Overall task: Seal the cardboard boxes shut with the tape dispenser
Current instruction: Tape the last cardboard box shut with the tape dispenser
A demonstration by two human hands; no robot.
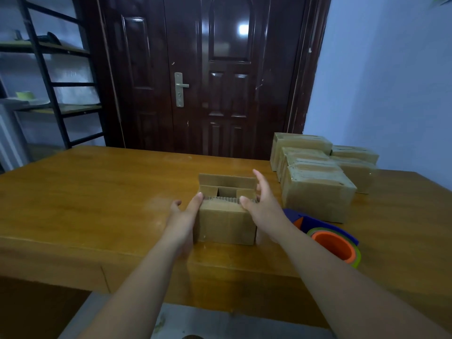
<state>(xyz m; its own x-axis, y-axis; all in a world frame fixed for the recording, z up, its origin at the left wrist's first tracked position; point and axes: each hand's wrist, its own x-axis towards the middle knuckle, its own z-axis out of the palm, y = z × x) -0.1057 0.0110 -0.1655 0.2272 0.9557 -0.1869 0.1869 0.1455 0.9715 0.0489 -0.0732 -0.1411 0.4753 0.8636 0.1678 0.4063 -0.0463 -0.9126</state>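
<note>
Left hand (186, 212) and right hand (262, 204), fingers straight, touch the unsealed cardboard box (226, 225) sides

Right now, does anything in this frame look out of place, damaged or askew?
Nothing is spilled or damaged. The open box between the left hand and right hand is unsealed, its far flap standing up. The tape dispenser lies on its side on the table. The stacked boxes behind it sit slightly unevenly.
</note>
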